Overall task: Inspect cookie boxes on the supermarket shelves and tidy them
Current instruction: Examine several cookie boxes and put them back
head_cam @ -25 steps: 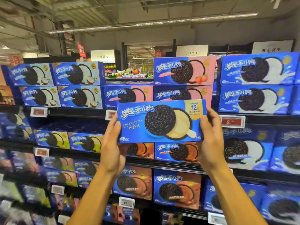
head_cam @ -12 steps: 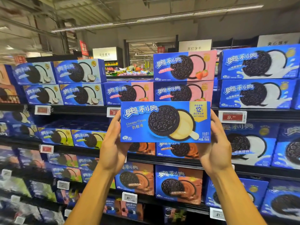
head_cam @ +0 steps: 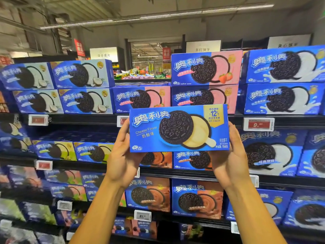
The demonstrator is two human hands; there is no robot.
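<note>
1. Left hand (head_cam: 123,155) grips the cookie box's left end.
2. The cookie box (head_cam: 178,128) sits level between the hands (long axis sideways), front label facing the viewer, before the shelf (head_cam: 84,119).
3. Right hand (head_cam: 232,155) clasps its right end.

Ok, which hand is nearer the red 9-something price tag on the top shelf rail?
Right. The right hand grips the cheese-flavor Oreo box just left of and below the red price tag; the left hand holds the box's far end.

open gap atop single strawberry box (head_cam: 141,99), flanked by coconut stack (head_cam: 82,73), strawberry stack (head_cam: 205,67)
</note>
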